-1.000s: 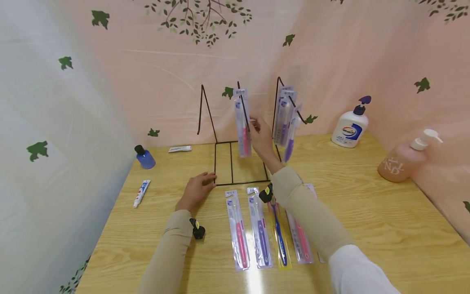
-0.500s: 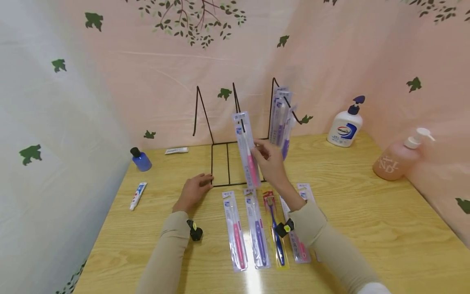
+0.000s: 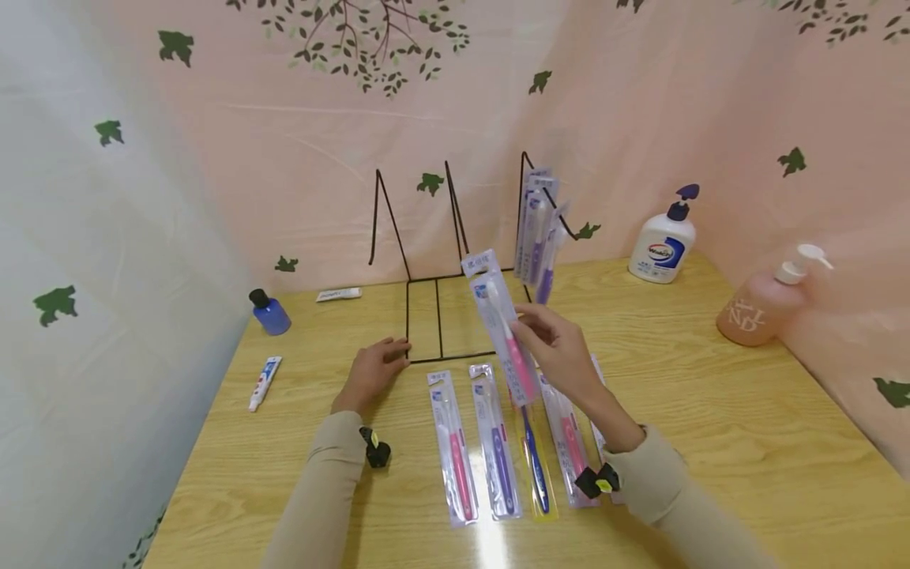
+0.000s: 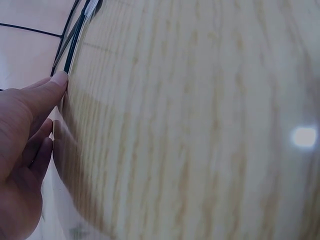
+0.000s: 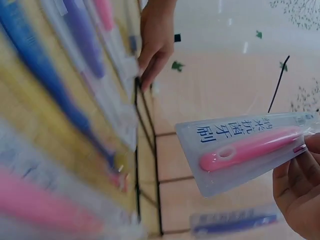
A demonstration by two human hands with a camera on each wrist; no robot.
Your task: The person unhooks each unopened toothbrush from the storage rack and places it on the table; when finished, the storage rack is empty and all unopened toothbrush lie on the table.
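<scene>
My right hand [image 3: 565, 352] pinches a packaged pink toothbrush [image 3: 522, 371] by the edge of its clear pack, tilted above the table in front of a black wire rack [image 3: 438, 316]. The right wrist view shows the pack's pink handle [image 5: 250, 148] and fingertips at its side. At the rack's front left corner, my left hand [image 3: 371, 373] touches the wire with thumb and fairly straight fingers. Packaged purple toothbrushes [image 3: 535, 237] hang on the rack's right hook. The middle and left hooks carry nothing. Below lies a row of packs: pink [image 3: 460, 466], purple [image 3: 503, 466], blue [image 3: 538, 474] and pink [image 3: 572, 438].
A white pump bottle [image 3: 661, 249] and a pink pump bottle [image 3: 761, 308] stand at the right. On the left are a blue bottle [image 3: 272, 316] and two small tubes, one near [image 3: 265, 385], one farther back [image 3: 338, 295]. A printed cloth hangs behind the table.
My right hand has drawn the pink toothbrush pack off the rack's middle hook, bringing it forward, down and slightly right. My left hand stays at the rack's corner.
</scene>
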